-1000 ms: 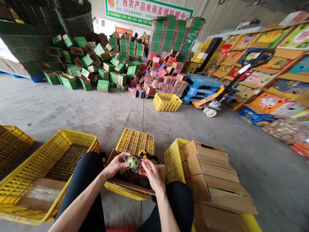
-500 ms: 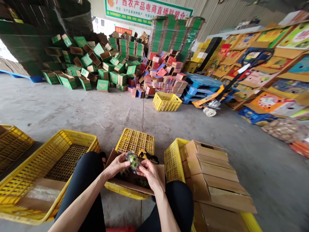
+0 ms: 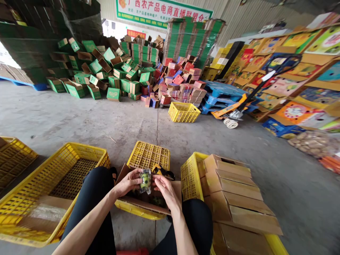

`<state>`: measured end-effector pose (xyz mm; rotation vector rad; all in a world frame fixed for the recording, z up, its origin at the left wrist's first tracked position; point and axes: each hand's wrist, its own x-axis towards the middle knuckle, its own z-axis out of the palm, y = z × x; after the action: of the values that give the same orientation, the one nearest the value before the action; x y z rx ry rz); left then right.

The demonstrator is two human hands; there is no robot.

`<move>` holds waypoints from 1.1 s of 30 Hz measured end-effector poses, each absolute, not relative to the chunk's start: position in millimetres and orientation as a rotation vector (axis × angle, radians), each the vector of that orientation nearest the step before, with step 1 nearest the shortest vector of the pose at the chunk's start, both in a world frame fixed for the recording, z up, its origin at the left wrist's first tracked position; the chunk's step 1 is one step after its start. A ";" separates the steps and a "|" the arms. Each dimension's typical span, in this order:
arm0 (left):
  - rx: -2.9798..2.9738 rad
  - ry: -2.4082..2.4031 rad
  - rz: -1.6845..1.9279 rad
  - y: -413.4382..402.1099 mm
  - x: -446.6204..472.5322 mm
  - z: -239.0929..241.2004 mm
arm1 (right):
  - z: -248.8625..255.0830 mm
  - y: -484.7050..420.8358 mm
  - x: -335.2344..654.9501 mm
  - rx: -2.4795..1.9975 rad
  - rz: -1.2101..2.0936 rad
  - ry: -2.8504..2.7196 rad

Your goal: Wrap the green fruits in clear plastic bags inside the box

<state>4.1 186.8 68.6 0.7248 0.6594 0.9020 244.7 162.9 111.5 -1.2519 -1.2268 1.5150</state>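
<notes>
My left hand (image 3: 128,182) and my right hand (image 3: 165,188) both pinch a small round green fruit in clear plastic wrap (image 3: 145,180). They hold it over an open brown cardboard box (image 3: 148,203) that rests on a yellow crate (image 3: 148,156) between my knees. Dark fruit shows dimly inside the box. My legs in black trousers frame the crate on both sides.
A large yellow crate (image 3: 53,184) stands at my left, another (image 3: 13,156) further left. Flat cardboard boxes (image 3: 233,191) are stacked in a yellow crate at my right. Across the concrete floor lie piles of green and red cartons (image 3: 111,71), a yellow basket (image 3: 183,112) and a pallet jack (image 3: 239,109).
The wrapped fruit has turned between my fingers and now hangs more upright, with the plastic trailing down. My hands stay in the same place over the box.
</notes>
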 end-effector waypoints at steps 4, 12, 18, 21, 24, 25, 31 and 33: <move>0.782 0.644 0.808 183.4 6.2 68.6 | 107.6 163.8 240.4 -1.237 1.500 -1.273; 0.863 0.626 0.764 180.2 10.3 76.7 | 99.6 163.7 243.9 -1.269 1.475 -1.279; 0.851 0.714 0.763 180.9 8.4 69.7 | 100.8 162.6 238.1 -1.261 1.443 -1.313; 0.787 0.712 0.778 183.1 8.0 63.4 | 106.1 162.0 236.4 -1.265 1.468 -1.308; 0.756 0.707 0.786 184.9 9.6 62.4 | 109.1 161.6 237.0 -1.256 1.508 -1.264; 0.752 0.701 0.787 185.2 10.3 63.4 | 109.3 161.7 237.7 -1.256 1.521 -1.240; 0.705 0.636 0.757 185.0 10.4 69.7 | 104.3 164.5 244.1 -1.245 1.498 -1.033; 0.712 0.613 0.736 184.9 8.8 68.3 | 102.4 165.3 244.9 -1.243 1.461 -1.000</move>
<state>8.8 184.9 68.3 0.7117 0.6132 0.7359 244.9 165.3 102.4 -1.2432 -1.0003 1.4614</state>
